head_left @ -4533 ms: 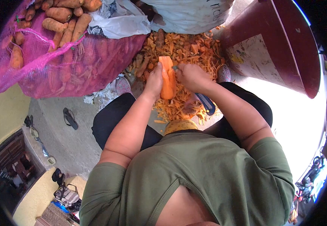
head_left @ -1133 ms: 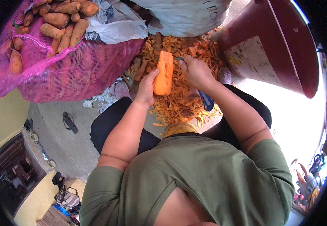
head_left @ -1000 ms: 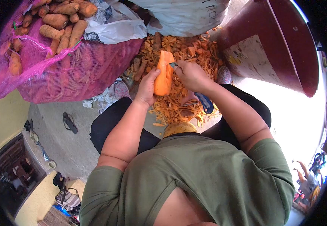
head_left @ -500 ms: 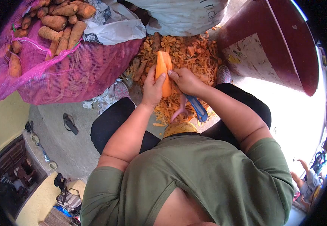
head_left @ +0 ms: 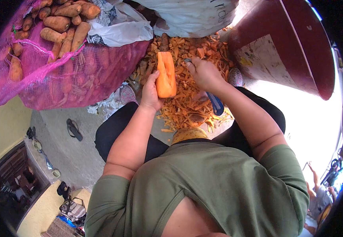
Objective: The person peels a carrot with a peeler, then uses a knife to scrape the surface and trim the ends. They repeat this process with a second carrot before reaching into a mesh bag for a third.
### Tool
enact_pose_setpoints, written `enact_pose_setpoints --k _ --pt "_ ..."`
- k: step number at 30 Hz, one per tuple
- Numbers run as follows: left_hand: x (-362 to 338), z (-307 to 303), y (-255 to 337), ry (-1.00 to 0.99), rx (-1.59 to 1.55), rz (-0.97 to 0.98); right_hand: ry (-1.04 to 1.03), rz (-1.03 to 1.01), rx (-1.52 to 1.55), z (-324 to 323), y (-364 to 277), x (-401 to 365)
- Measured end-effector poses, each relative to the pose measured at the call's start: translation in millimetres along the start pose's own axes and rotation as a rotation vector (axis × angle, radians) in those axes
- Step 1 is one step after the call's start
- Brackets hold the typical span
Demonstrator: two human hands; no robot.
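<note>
A thick peeled carrot (head_left: pixel 166 79) stands nearly upright in my left hand (head_left: pixel 151 93), fingers wrapped round its left side. A long groove is cut into its bright orange face. My right hand (head_left: pixel 207 75) is closed just to the right of the carrot, apart from it. A small bluish tip pokes out between its thumb and fingers; I cannot tell what tool it belongs to. Beneath that wrist shows a blue strip (head_left: pixel 215 104) with pale lines along it. Under both hands lies a heap of orange peelings (head_left: pixel 189 106).
A pink mesh sack (head_left: pixel 84 79) full of unpeeled carrots (head_left: pixel 57 24) stands at the left. White plastic (head_left: pixel 120 29) lies beside it. A white sack (head_left: pixel 195 17) is ahead, and a large dark red tub (head_left: pixel 294 47) stands at the right. One flip-flop (head_left: pixel 74 130) lies on the floor.
My right hand has let go of the carrot and moved up and right. The carrot has shifted slightly left in my left hand, its groove now visible. The blue strip moved up and right.
</note>
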State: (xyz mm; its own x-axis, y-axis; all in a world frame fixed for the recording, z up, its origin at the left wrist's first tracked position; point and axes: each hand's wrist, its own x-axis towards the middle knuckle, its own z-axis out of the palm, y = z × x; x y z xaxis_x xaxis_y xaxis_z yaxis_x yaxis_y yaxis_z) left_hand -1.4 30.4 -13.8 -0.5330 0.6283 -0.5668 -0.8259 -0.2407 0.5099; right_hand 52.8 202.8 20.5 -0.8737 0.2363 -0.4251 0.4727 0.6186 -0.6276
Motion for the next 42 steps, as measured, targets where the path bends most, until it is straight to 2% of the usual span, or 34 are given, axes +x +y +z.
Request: enact_pose_setpoints --k 1,4,14,17,20,22,23,26,29,35,42 --pt "0.2 0.0 0.1 0.001 -0.015 -0.004 -0.025 -0.039 0.112 0.1 -0.9 -0.5" --pt "2.4 0.6 -2.4 0.075 -0.044 0.003 -0.208 -0.041 0.189 5.8 -11.1 -6.9" --pt "6.4 2.7 -9.2 0.086 0.221 0.217 -0.225 -0.136 0.106 24.7 -6.2 -15.0" --pt "8.2 1.9 -12.4 0.1 0.281 0.29 -0.278 -0.117 0.31 32.9 -1.3 -14.0" --pt "5.0 9.3 -13.1 0.127 0.384 0.399 -0.311 -0.098 0.364 36.6 -0.5 -15.6" --pt "4.1 9.9 -13.8 0.146 0.484 0.469 -0.429 -0.073 0.369 31.4 -1.3 -14.3" --pt "4.1 9.9 -14.3 0.146 0.447 0.442 -0.487 -0.06 0.371 27.3 -2.1 -13.3" --pt "4.0 9.1 -13.7 0.153 0.367 0.391 -0.497 -0.121 0.23 12.8 -6.1 -9.6" --pt "4.8 9.4 -11.5 0.198 0.372 0.409 -0.088 -0.088 -0.102 20.7 -12.4 -18.3" --pt "8.5 5.9 -16.1 0.244 0.614 0.495 -0.143 -0.107 -0.055 21.1 -16.5 -20.4" --pt "7.6 8.2 -22.3 0.28 0.888 0.673 -0.161 -0.123 -0.323 42.1 -13.1 -31.0"
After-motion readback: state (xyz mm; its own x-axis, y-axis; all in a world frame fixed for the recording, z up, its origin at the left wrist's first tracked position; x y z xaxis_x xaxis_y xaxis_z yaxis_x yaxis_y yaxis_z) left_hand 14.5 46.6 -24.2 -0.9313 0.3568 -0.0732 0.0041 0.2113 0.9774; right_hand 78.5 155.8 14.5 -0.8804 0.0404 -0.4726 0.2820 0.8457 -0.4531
